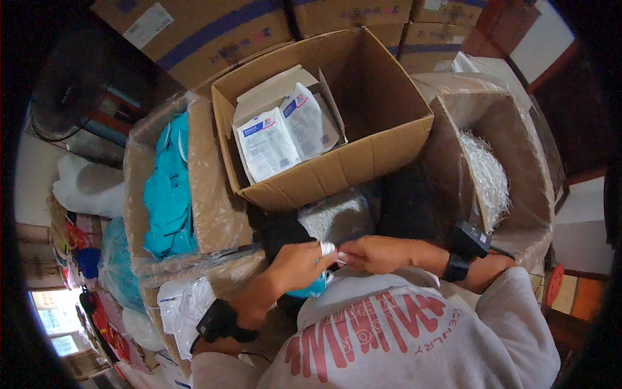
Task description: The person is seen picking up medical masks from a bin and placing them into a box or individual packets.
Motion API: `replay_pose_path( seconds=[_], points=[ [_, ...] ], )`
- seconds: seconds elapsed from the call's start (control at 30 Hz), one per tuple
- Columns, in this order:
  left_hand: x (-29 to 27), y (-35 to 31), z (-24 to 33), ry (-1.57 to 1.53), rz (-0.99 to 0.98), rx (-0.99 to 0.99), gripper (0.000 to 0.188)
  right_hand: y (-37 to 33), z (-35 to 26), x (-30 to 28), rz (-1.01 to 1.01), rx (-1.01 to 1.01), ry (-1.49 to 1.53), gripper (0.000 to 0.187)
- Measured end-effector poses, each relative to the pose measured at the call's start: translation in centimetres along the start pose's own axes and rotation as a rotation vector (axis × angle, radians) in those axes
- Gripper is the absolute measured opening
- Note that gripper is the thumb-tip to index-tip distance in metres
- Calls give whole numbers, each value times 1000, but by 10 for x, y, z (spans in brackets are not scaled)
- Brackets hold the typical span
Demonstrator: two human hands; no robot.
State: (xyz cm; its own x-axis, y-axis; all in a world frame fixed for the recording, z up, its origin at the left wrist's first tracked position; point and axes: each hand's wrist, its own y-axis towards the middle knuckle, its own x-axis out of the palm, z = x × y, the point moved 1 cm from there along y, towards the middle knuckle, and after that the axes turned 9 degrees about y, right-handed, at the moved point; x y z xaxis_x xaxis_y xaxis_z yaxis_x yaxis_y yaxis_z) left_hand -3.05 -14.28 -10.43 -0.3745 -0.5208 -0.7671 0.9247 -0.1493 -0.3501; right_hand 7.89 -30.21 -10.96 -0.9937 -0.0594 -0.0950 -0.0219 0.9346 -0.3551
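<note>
My left hand (298,266) and my right hand (374,253) meet close in front of my chest, fingers closed. Between them is a white cord (328,248), looped around the fingertips of the left hand and pinched by the right. A teal piece (311,288) shows below my left hand, partly hidden; I cannot tell whether the hand holds it. Just beyond the hands, a clear bag of small white material (337,217) sits between my legs.
A large open carton (311,185) ahead holds an open white box (285,84) with white printed packets (269,146). On the left, a plastic-lined box (220,188) contains teal pieces (170,194). To the right, another lined box (528,162) has white strands (486,175). Closed cartons (227,39) stand behind.
</note>
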Motion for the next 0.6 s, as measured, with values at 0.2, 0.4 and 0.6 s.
replay_pose_path(
  seconds=[0.2,0.4,0.6],
  points=[
    [25,4,17,-223,-30,174,37,-20,-7,-14,-262,-48,-201,23],
    [61,3,26,-344,-97,238,33,-47,-16,-26,-464,209,-288,29],
    [86,2,28,-472,-47,596,27,-101,-3,-32,-514,180,46,34]
  ],
)
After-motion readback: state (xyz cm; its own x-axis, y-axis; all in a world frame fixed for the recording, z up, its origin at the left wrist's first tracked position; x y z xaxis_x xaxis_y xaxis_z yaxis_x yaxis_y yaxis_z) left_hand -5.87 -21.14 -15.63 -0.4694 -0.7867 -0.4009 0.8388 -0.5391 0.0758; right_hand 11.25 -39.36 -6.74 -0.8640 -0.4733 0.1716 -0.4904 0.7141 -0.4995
